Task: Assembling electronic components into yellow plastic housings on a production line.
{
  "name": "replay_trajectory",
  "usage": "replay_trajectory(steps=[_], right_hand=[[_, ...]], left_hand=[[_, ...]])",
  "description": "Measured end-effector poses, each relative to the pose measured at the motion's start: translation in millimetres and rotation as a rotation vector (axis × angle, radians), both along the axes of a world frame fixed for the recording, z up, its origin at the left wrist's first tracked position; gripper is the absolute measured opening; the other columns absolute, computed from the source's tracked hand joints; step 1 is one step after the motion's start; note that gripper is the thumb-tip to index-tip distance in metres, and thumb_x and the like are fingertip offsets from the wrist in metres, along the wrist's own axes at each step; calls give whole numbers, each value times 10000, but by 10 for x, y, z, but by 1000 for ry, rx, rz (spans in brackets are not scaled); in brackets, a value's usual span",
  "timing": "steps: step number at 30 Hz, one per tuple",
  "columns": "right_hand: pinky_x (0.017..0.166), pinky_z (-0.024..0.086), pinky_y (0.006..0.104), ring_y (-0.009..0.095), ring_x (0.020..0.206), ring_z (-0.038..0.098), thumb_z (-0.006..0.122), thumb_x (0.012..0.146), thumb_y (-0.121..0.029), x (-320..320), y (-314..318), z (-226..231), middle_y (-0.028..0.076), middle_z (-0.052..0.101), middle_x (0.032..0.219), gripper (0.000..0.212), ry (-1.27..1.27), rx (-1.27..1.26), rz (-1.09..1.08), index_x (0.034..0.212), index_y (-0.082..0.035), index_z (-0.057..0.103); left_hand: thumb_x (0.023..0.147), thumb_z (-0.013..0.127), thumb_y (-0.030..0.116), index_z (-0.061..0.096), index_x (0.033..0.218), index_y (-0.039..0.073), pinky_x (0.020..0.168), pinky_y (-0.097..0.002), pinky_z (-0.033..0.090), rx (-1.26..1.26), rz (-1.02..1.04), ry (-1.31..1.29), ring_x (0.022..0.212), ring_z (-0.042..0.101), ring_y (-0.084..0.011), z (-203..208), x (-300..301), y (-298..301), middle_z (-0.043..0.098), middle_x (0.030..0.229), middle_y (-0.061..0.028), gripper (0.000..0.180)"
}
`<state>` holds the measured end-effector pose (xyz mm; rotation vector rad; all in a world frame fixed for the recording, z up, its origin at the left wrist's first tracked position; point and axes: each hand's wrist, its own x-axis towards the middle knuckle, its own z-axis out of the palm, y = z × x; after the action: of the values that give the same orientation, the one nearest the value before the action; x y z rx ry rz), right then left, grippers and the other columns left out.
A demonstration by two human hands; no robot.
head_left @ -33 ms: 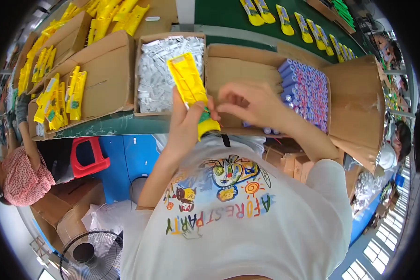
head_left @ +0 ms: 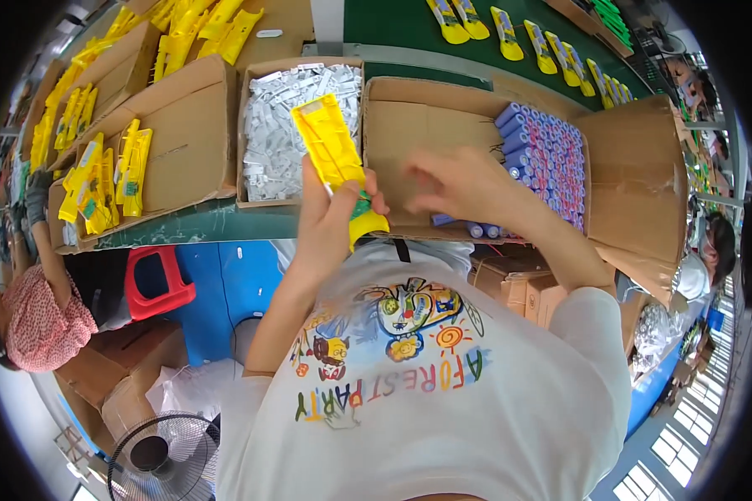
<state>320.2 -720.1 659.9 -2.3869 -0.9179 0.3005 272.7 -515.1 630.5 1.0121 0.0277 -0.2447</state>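
Observation:
My left hand (head_left: 330,213) is wrapped round a long yellow plastic shell (head_left: 329,138), its hollow side facing up and tilted away from me. A small green circuit board (head_left: 363,201) sits in the shell near my thumb. To the right, over the front of a cardboard box, my right hand (head_left: 455,184) hovers with bent fingers, blurred by motion. A gap shows between its thumb and forefinger, and I see nothing held there. Beside it in the box stand many purple cylindrical batteries (head_left: 547,159), with a few lying near the front edge.
Behind the shell is a box of small clear-white plastic parts (head_left: 267,129). More yellow shells (head_left: 100,184) lie in the left box (head_left: 184,134). Yellow pieces (head_left: 508,35) line the green bench behind. A red stool (head_left: 160,284), a fan (head_left: 163,455) and a co-worker (head_left: 46,321) are at left.
My right hand has moved slightly right, away from the yellow shell. The left hand and shell have shifted a little to the left, with the shell still gripped.

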Motion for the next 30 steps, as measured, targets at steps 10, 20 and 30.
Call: replay_trajectory(steps=[10, 20, 30], right_hand=[[809, 541, 405, 277, 972, 649, 693, 735, -165, 99, -100, -11, 115, 648, 1044, 343, -811, 73, 126, 1050, -36, 650], [1058, 383, 459, 276, 1236, 521, 622, 792, -132, 136, 426, 38, 67, 560, 1296, 427, -506, 170, 450, 1215, -82, 595], [696, 514, 395, 232, 778, 652, 647, 798, -123, 1012, 1165, -330, 105, 653, 974, 183, 42, -37, 100, 957, -33, 662]], left_hand=[[940, 411, 11, 256, 1336, 94, 678, -358, 538, 73, -243, -37, 737, 599, -188, -43, -113, -63, 517, 1005, -97, 433], [904, 429, 22, 252, 1373, 97, 671, -335, 520, 13, -247, 59, 725, 593, -174, 53, -65, 140, 552, 842, -94, 507], [855, 457, 47, 297, 1276, 149, 651, -391, 495, -204, 187, 208, 650, 519, -203, -25, -81, 742, 503, 943, -103, 462]])
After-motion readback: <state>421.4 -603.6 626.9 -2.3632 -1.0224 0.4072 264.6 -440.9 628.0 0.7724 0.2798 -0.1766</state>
